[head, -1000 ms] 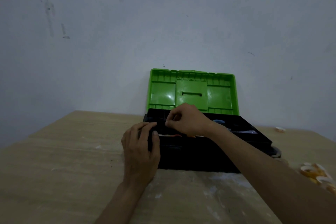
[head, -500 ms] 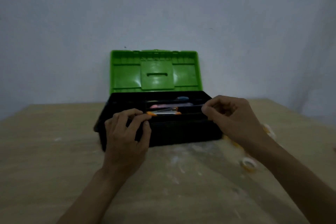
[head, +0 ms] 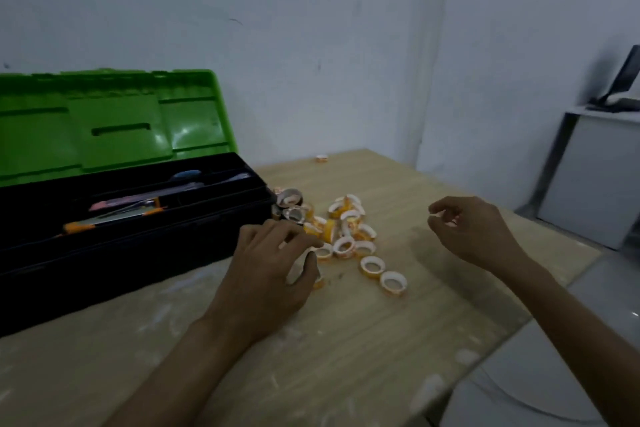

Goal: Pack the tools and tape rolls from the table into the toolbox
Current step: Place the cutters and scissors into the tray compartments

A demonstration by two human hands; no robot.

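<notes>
The black toolbox [head: 138, 246] stands open at the left with its green lid [head: 114, 128] upright. In its tray lie an orange-handled cutter [head: 104, 220] and other tools. A pile of several small orange-and-white tape rolls [head: 349, 229] lies on the table just right of the box. My left hand [head: 273, 263] rests at the pile's near left edge, its fingers closed around a tape roll [head: 304, 265] that is mostly hidden. My right hand [head: 474, 232] hovers to the right of the pile, fingers loosely curled and holding nothing.
The wooden table [head: 346, 340] has white smears, and its right edge runs diagonally close to my right arm. One stray roll [head: 321, 158] sits by the back wall. Two dark rolls [head: 290, 199] lean against the toolbox corner. A grey cabinet [head: 595, 177] stands at the far right.
The view has swung right, so the toolbox now sits at the left. Both hands have left the toolbox rim; the left has come down on the tape pile and the right hovers beside it.
</notes>
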